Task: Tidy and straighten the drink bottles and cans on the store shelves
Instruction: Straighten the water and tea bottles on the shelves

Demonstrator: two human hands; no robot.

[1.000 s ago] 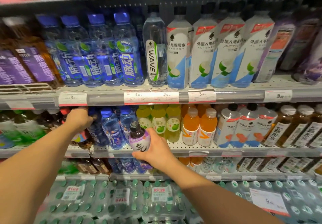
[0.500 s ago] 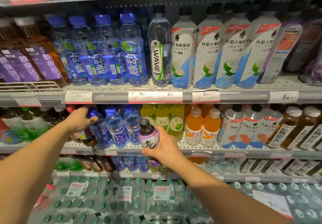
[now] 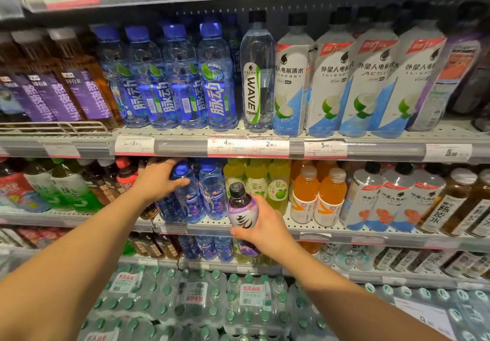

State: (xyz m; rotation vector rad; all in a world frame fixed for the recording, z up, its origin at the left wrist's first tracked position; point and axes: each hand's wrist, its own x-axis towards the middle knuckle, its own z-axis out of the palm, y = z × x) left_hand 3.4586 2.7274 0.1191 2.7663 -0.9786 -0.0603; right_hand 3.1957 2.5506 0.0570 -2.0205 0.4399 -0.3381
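The right hand (image 3: 261, 224) grips a stray purple bottle (image 3: 241, 212) in front of the middle shelf (image 3: 318, 228), while the left hand (image 3: 159, 183) curls around a blue bottle (image 3: 185, 189) there. It looks like sorting; next, the purple one needs its proper row.

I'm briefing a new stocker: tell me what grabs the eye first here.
The two hands at centre: the right hand holds a purple bottle before the middle shelf, while the left hand grips a blue bottle on it. Above stands a lone clear WAVE bottle.
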